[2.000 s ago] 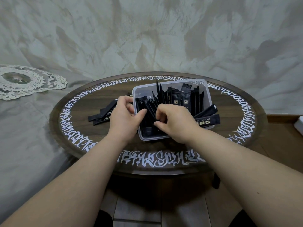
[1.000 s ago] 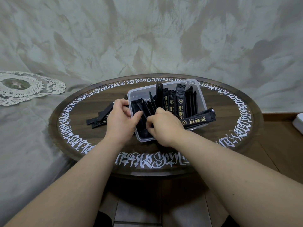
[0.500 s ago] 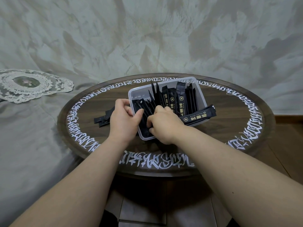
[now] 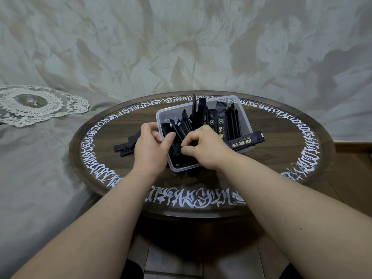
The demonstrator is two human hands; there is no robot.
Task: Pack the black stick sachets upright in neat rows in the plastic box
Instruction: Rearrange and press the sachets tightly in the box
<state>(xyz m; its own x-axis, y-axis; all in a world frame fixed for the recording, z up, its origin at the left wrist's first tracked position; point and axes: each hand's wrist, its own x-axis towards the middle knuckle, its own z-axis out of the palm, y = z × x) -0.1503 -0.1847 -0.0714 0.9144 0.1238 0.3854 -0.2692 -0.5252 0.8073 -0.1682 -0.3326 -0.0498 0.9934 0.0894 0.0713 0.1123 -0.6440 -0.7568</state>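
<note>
We see the plastic box (image 4: 244, 117) crowded: upright sachets (image 4: 220, 121) fill its far right, and our left hand (image 4: 150, 147) and right hand (image 4: 203, 146) block the near half. One sachet (image 4: 246, 142) overhangs the right rim. Loose sachets (image 4: 125, 147) lie on the desk (image 4: 281, 150) left of the box.

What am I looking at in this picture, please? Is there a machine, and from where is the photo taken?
There is no machine. A person wears a camera on the head, looking down at their own two bare arms. On the round wooden table stands a clear plastic box with black stick sachets inside, some upright, some leaning. The left hand grips the box's left wall. The right hand pinches one sachet inside the box. One sachet lies across the box's right rim, and several loose sachets lie on the table to the left. A lace doily lies on cloth further left.
</note>
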